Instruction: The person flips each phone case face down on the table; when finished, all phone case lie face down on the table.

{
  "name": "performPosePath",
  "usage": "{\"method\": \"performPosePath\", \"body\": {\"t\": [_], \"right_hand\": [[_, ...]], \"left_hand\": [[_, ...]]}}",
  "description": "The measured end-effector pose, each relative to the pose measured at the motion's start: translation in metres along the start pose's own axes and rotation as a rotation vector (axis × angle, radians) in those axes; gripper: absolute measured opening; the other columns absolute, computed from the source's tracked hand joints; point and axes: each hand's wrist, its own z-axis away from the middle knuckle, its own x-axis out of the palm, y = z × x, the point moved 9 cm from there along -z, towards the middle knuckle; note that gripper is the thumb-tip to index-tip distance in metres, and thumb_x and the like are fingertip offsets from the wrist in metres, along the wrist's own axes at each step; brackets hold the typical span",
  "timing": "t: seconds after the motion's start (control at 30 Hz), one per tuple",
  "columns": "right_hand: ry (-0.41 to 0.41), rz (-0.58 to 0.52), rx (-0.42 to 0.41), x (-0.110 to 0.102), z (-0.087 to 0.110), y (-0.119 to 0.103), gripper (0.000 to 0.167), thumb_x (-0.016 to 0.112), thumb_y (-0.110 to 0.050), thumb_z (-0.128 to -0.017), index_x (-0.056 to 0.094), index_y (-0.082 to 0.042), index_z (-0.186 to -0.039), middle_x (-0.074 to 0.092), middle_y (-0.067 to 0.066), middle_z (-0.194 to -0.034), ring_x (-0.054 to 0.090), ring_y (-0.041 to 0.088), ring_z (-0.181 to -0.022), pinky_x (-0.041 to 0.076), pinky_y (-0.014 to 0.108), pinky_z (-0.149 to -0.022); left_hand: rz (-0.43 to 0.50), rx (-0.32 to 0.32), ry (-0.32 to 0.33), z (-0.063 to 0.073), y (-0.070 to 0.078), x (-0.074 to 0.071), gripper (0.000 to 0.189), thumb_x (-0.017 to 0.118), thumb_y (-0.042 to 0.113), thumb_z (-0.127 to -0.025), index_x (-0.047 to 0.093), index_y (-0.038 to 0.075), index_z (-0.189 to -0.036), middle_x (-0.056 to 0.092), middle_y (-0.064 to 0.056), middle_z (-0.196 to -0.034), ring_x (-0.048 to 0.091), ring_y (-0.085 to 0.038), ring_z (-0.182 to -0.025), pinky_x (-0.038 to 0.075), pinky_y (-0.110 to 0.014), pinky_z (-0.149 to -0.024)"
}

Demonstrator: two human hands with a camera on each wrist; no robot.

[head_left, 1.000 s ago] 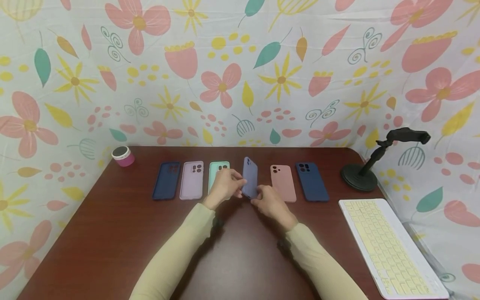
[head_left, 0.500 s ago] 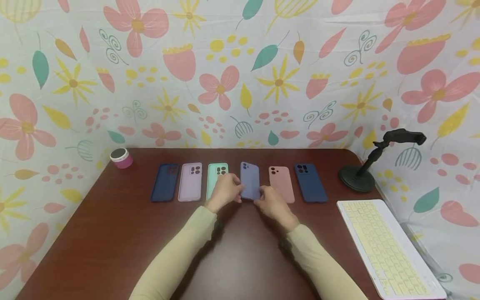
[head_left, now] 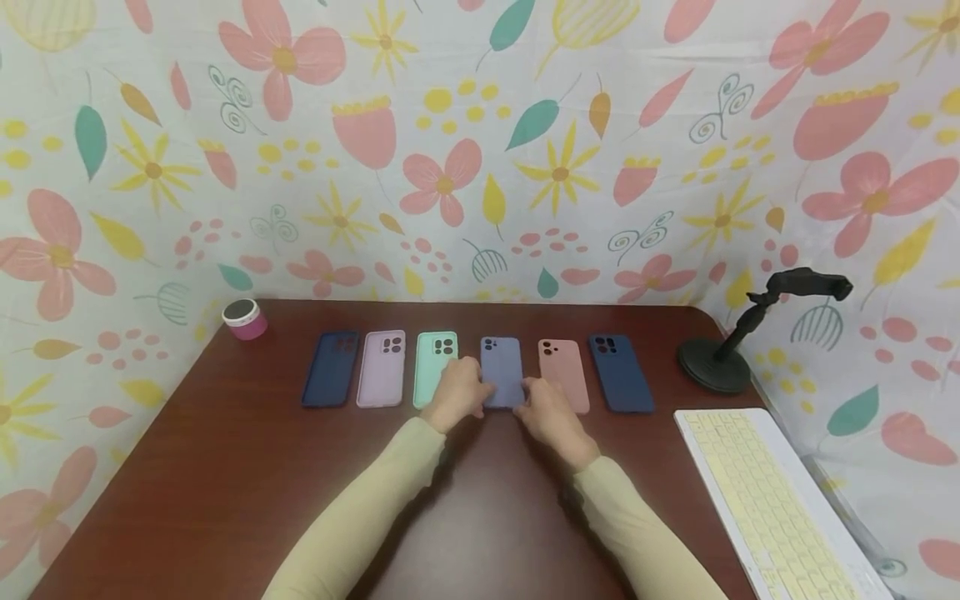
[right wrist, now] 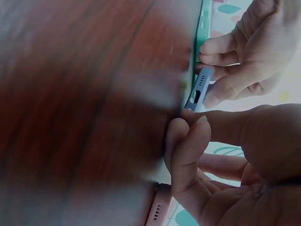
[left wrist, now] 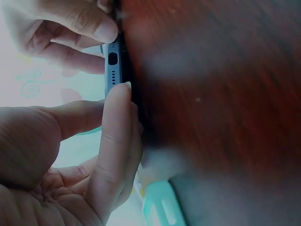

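Note:
A periwinkle-blue phone case (head_left: 501, 367) lies at the middle of a row of phone cases, camera cutouts toward the back. My left hand (head_left: 459, 392) pinches its lower left corner, and my right hand (head_left: 555, 421) pinches the lower right one. In the left wrist view the case's bottom edge (left wrist: 113, 70), with a port slot and small holes, shows between the two hands, close to the tabletop. A mint case (head_left: 432, 367) is partly behind my left hand. Beside my right hand lies a pink case (head_left: 566, 371).
Farther left are a lilac case (head_left: 382, 375) and a navy case (head_left: 330, 371); another blue case (head_left: 622, 375) lies on the right. A pink-and-white jar (head_left: 245, 319) stands at the back left corner. On the right are a black stand (head_left: 716, 367) and a keyboard (head_left: 772, 500).
The periwinkle-blue case has gone from standing tilted on edge to lying down in line with the others. Both hands have stayed at its lower corners.

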Motion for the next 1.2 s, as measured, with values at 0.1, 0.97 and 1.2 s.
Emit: {"method": "performPosePath", "body": {"t": [0.1, 0.97, 1.2], "right_hand": [[0.01, 0.012, -0.004, 0.002, -0.002, 0.002, 0.054, 0.078, -0.008, -0.094, 0.062, 0.011, -0.143, 0.066, 0.004, -0.072, 0.061, 0.016, -0.066, 0.052, 0.03, -0.066], [0.051, -0.077, -0.062, -0.034, 0.032, -0.061, 0.073, 0.084, -0.02, -0.094, 0.05, 0.011, -0.151, 0.069, 0.01, -0.083, 0.063, 0.018, -0.073, 0.058, 0.036, -0.071], [0.007, -0.091, -0.068, -0.027, 0.032, -0.073, 0.075, 0.086, -0.026, -0.094, 0.052, 0.008, -0.152, 0.075, 0.01, -0.094, 0.07, 0.021, -0.086, 0.063, 0.042, -0.083]], "left_hand": [[-0.007, -0.021, -0.011, -0.001, 0.002, 0.003, 0.027, 0.076, 0.017, -0.096, 0.068, 0.008, -0.071, 0.065, -0.001, -0.052, 0.066, -0.008, -0.04, 0.053, -0.024, -0.045], [0.033, -0.045, 0.026, 0.068, 0.03, -0.075, 0.063, 0.084, 0.025, -0.096, 0.061, -0.01, -0.143, 0.082, -0.019, -0.096, 0.072, -0.013, -0.05, 0.061, -0.046, -0.108], [0.0, -0.115, -0.013, 0.074, 0.011, -0.09, 0.078, 0.09, 0.026, -0.09, 0.055, -0.005, -0.153, 0.077, -0.009, -0.081, 0.073, -0.012, -0.053, 0.057, -0.047, -0.114]]}}
